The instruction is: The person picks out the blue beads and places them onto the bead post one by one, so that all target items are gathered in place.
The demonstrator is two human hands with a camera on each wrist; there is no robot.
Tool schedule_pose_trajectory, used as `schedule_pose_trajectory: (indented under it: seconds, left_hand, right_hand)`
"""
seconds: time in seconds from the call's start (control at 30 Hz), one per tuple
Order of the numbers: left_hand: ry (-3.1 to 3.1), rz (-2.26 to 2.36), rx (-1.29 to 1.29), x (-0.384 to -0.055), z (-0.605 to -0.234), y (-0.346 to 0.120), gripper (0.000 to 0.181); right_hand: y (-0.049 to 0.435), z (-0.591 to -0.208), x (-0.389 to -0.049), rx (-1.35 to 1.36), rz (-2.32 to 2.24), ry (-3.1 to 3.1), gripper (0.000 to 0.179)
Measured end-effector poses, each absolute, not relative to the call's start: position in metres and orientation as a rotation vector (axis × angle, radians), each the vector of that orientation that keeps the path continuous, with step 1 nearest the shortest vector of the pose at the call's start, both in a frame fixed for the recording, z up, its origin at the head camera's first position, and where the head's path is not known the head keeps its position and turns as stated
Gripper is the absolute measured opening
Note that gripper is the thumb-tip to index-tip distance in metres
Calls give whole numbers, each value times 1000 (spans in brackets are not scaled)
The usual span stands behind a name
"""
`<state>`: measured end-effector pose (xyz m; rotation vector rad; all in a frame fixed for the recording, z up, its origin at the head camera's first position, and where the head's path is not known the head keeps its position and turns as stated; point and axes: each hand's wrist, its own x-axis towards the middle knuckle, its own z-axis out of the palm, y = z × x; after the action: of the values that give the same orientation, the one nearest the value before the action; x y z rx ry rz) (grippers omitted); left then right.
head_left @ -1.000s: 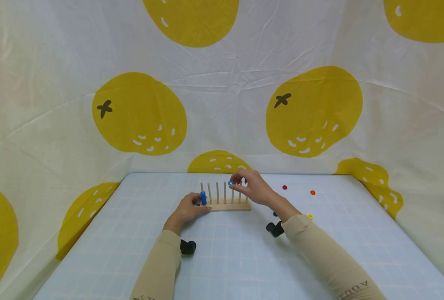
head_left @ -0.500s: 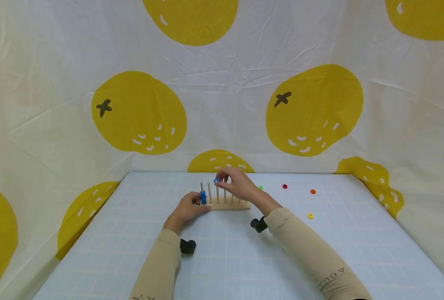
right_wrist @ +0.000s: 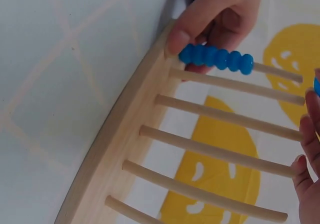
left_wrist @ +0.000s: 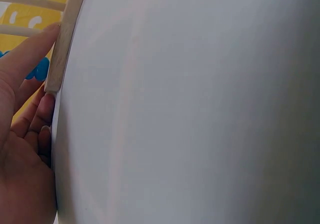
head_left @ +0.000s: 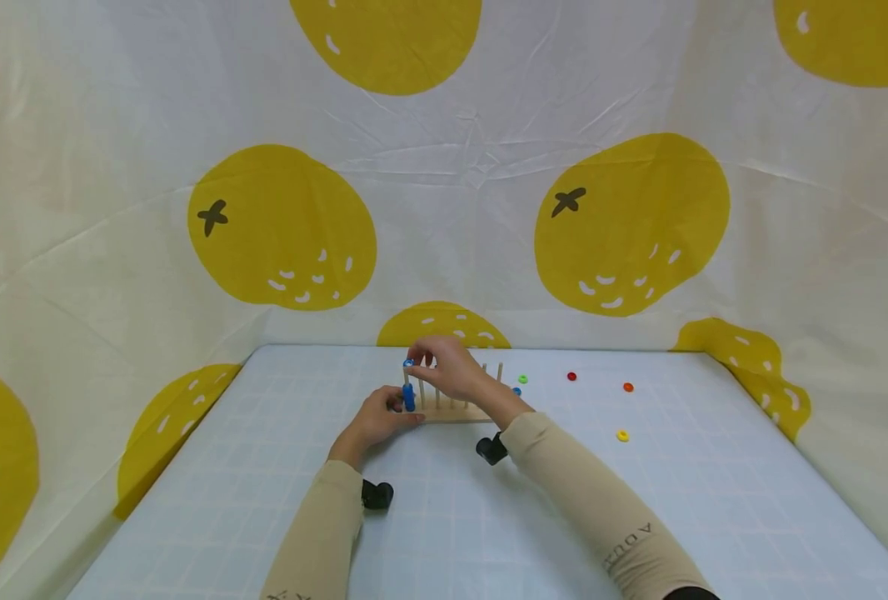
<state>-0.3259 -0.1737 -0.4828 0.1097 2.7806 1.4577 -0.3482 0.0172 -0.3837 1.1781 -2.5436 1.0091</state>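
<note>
A wooden rack (head_left: pixel 444 415) with a row of upright pegs stands on the table. My left hand (head_left: pixel 372 417) grips its left end, thumb on the front and fingers behind. Several blue rings (right_wrist: pixel 215 57) are stacked on the leftmost peg; the other pegs visible in the right wrist view are bare. With thumb and fingers, my right hand (head_left: pixel 450 367) pinches another blue ring (head_left: pixel 408 363) at the tip of that leftmost peg. Only a sliver of this ring shows in the right wrist view, so I cannot tell whether it is around the tip.
To the right of the rack lie loose rings: green (head_left: pixel 522 379), blue (head_left: pixel 516 391), red (head_left: pixel 572 377), orange (head_left: pixel 628 387) and yellow (head_left: pixel 622 435). A white curtain (head_left: pixel 459 250) with yellow fruit prints hangs behind the table.
My right hand has carried the pinched blue ring left, from above the rack's right half to the leftmost peg's tip. The left hand and the rack have stayed in place.
</note>
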Motion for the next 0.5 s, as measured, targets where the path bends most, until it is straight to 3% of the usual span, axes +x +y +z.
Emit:
schedule_pose_trajectory:
  seconds: [0.5]
  left_hand:
    - [2790, 1447, 113, -327, -484, -175, 41]
  right_hand:
    - [7, -393, -353, 1166, 980, -2592, 15]
